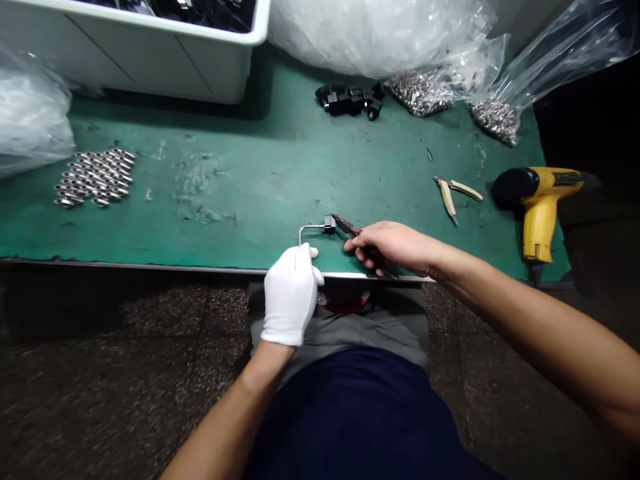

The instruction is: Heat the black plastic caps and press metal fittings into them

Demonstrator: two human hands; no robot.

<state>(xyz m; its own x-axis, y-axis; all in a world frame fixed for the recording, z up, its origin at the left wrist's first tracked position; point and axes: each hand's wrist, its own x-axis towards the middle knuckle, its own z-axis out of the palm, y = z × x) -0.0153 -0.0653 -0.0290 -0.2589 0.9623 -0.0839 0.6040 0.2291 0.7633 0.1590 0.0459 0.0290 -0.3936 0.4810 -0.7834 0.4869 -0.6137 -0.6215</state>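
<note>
Head view: gloved left hand [291, 297] closed on bent metal rod [311, 227], bare right hand [395, 245] gripping pliers [347, 227]

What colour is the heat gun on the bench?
The heat gun is yellow with a black nozzle, best seen in the head view.

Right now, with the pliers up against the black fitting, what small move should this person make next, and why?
Probably squeeze the red-handled pliers gently on the black fitting with the right hand. Their tips appear to be at the fitting already, and the gloved left hand is gripping the bent metal rod that carries it, so the piece looks steadied.
</note>
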